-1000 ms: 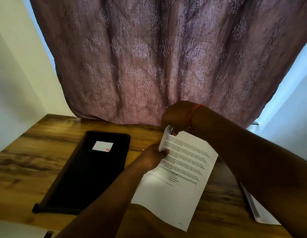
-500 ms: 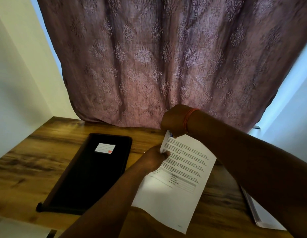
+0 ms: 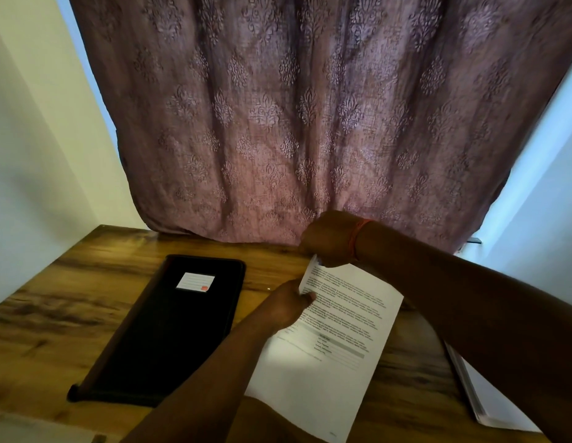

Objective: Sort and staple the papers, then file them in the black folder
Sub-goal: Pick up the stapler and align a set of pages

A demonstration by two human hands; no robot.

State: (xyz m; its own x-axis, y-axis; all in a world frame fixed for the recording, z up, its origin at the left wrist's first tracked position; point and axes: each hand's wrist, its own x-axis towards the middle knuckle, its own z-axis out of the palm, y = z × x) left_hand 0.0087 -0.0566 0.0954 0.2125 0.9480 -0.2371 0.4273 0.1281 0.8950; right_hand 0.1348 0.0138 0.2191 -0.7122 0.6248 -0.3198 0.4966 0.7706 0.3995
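Both hands [image 3: 289,303] grip printed papers [image 3: 332,346] beside black folder [image 3: 169,327].

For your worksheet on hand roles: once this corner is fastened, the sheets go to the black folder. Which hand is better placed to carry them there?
Left. The left hand already pinches the papers at their left edge, on the side of the closed black folder. The right hand is curled over the papers' top corner, farther from the folder.
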